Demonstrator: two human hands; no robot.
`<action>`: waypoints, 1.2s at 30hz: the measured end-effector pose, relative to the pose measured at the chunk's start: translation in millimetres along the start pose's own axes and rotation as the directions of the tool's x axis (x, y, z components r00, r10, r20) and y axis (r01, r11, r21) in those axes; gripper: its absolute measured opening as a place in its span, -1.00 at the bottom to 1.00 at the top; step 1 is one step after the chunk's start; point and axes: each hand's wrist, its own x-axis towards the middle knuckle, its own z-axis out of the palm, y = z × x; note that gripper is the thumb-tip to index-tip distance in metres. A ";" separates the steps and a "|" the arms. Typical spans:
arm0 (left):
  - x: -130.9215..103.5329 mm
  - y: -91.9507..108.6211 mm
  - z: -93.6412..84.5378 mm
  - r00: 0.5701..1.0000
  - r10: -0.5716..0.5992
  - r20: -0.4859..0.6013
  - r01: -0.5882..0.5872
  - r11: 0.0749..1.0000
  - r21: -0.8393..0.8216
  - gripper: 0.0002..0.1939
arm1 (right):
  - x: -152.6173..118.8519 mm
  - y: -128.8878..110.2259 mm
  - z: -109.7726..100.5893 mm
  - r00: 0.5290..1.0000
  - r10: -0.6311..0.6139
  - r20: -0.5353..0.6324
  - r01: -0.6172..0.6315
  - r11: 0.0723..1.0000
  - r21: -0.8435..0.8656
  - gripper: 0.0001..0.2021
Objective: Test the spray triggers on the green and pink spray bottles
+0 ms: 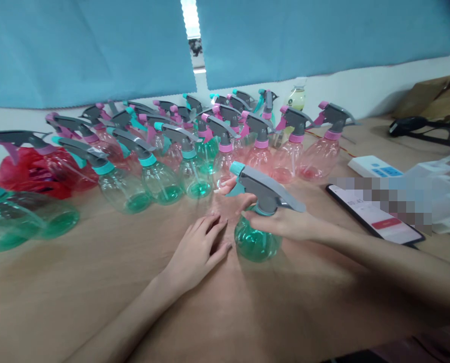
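Gripping a green-tinted trigger spray bottle [258,244] by the neck: right hand [285,223], wrapped just under the grey-and-turquoise trigger head [266,191], some fingers partly hidden. Bottle roughly upright, right in front of the person; can't tell if its base touches the wooden table [96,287]. Left hand [198,247] palm down on tabletop, fingers slightly spread, grip empty, just beside bottle. Behind: more spray bottles, pink [258,159] and green [122,186]. Smartphone [361,206] lying to the right.
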 end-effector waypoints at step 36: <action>-0.1 -1.0 0.4 1.000 -0.002 -0.021 0.001 1.000 -0.028 -0.57 | 1.8 -7.9 1.0 0.997 -0.060 -0.055 0.067 0.986 0.150 -0.88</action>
